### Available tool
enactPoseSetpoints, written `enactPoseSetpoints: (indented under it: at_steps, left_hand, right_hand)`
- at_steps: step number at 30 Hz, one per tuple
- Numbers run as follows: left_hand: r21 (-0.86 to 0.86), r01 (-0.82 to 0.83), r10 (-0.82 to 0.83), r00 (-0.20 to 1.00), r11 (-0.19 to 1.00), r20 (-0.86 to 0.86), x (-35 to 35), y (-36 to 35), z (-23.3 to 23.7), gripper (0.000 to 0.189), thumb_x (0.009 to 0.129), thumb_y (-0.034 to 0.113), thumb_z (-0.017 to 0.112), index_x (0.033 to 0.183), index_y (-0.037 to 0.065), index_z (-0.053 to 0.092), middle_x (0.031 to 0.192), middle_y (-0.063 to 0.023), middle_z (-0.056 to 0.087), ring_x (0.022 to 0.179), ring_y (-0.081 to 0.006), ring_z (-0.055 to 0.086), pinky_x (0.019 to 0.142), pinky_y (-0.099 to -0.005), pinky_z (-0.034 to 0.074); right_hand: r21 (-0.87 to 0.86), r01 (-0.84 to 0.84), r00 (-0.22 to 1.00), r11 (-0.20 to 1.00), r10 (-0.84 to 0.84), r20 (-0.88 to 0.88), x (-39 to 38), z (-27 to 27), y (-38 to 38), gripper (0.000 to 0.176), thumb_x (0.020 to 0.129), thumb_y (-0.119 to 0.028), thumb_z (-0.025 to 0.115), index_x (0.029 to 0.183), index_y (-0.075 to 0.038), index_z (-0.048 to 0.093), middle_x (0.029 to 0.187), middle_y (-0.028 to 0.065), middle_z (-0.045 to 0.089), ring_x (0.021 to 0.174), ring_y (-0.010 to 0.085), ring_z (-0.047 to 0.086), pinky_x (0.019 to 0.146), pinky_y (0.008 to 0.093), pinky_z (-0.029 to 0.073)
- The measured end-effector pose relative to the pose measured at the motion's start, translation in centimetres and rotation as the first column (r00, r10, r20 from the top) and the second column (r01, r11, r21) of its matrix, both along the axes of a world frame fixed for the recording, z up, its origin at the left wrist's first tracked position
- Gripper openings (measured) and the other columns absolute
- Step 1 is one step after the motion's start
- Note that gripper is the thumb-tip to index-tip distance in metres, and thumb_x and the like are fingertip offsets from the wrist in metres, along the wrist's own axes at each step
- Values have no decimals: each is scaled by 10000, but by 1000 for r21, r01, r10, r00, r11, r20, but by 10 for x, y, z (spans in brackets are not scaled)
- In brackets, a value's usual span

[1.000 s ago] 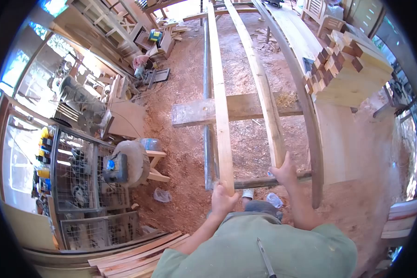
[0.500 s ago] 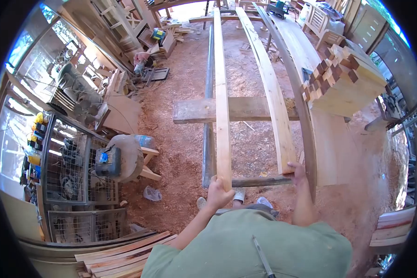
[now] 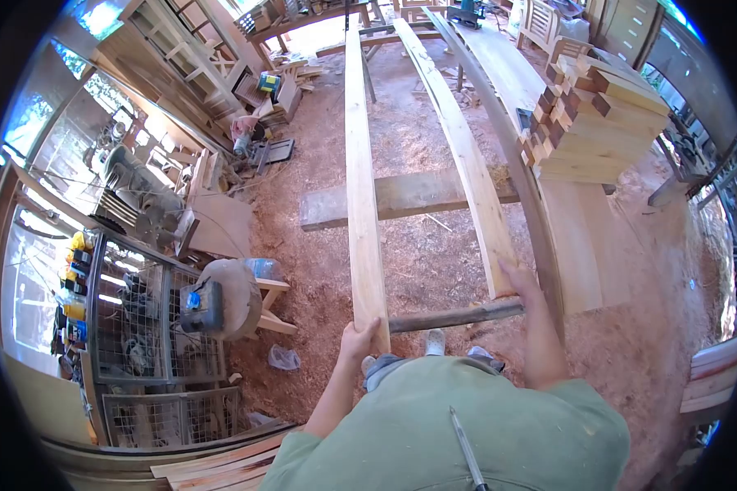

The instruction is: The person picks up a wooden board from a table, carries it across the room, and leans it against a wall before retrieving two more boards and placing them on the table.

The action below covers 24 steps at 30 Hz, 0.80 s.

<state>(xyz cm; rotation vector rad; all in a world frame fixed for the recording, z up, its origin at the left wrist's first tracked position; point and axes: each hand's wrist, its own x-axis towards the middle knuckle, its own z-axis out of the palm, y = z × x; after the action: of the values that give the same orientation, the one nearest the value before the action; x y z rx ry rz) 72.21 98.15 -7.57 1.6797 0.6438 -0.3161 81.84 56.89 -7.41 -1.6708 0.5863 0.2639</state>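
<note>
Head view shows a mesh cabinet of indistinct items lower left and, mid-frame, the left hand curled round a pale plank, the right hand round a dark-streaked board.

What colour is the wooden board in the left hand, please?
The wooden board is pale yellowish tan, best seen in head view.
</note>
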Motion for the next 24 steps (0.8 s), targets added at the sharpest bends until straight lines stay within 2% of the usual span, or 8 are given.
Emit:
enactPoseSetpoints:
  at_steps: [3, 7, 10, 13, 16, 19, 22, 24]
  left_hand:
    - [75, 34, -36, 999, 997, 33, -1, 3, -6, 611, 754, 448, 776, 1020, -77, 611, 928, -140, 675, 801, -187, 667, 686, -309, 536]
    - [66, 38, -38, 999, 997, -7, -2, 9, -22, 708, 734, 531, 756, 1026, -96, 601, 947, -185, 677, 850, -250, 674, 732, -343, 534]
    - [321, 97, -75, 994, 942, -79, -2, 3, -6, 806, 697, 640, 711, 973, -108, 596, 955, -282, 658, 951, -369, 651, 826, -414, 505]
    - [394, 73, -59, 997, 916, -48, -1, -7, 14, 774, 695, 622, 724, 928, -106, 603, 937, -290, 656, 931, -372, 658, 804, -421, 512]
    - [467, 66, -68, 998, 882, -12, -2, -12, 21, 758, 699, 616, 727, 884, -109, 609, 906, -296, 658, 898, -380, 667, 783, -428, 518]
    - [411, 38, -38, 999, 911, -7, -1, -15, 25, 744, 707, 610, 727, 847, -111, 610, 860, -289, 661, 861, -381, 673, 761, -433, 522]
    - [412, 63, -64, 998, 909, -13, -1, -15, 28, 739, 716, 610, 720, 847, -109, 611, 851, -280, 665, 851, -375, 677, 760, -436, 522]
    - [405, 66, -69, 998, 912, -7, -2, -16, 27, 738, 720, 609, 717, 845, -110, 610, 846, -281, 663, 844, -374, 677, 754, -434, 523]
  right_hand:
    - [75, 27, 996, 997, -33, 82, -15, 28, 34, 477, 844, -338, 693, 1109, 52, 622, 968, 121, 677, 796, 204, 659, 671, 314, 538]
    - [-131, -76, 994, 989, 85, 66, -39, 34, 112, 503, 867, -380, 671, 1118, 52, 616, 958, 139, 681, 811, 201, 664, 682, 328, 538]
    - [-30, -89, 992, 996, 91, 83, -57, -7, 138, 548, 871, -380, 660, 1198, 49, 566, 981, 168, 676, 853, 228, 664, 736, 351, 532]
    - [-60, 59, 970, 996, -44, 238, -58, -20, 147, 577, 873, -363, 651, 1279, 22, 511, 1018, 202, 669, 905, 271, 663, 787, 364, 517]
    - [-249, 40, 972, 968, 20, 233, -58, -5, 150, 570, 873, -336, 647, 1314, -13, 487, 1043, 217, 662, 947, 310, 659, 809, 374, 510]
    - [-212, 11, 972, 977, 39, 230, -59, 7, 150, 554, 876, -343, 642, 1304, -22, 498, 1032, 226, 663, 949, 331, 661, 803, 387, 513]
    - [-195, 5, 961, 981, 49, 272, -59, 29, 152, 430, 892, -299, 636, 1185, 8, 570, 948, 147, 682, 856, 211, 657, 748, 348, 518]
    - [-222, 8, 969, 975, 48, 242, -59, 33, 149, 474, 877, -330, 647, 1208, -2, 561, 973, 177, 679, 887, 266, 664, 759, 372, 520]
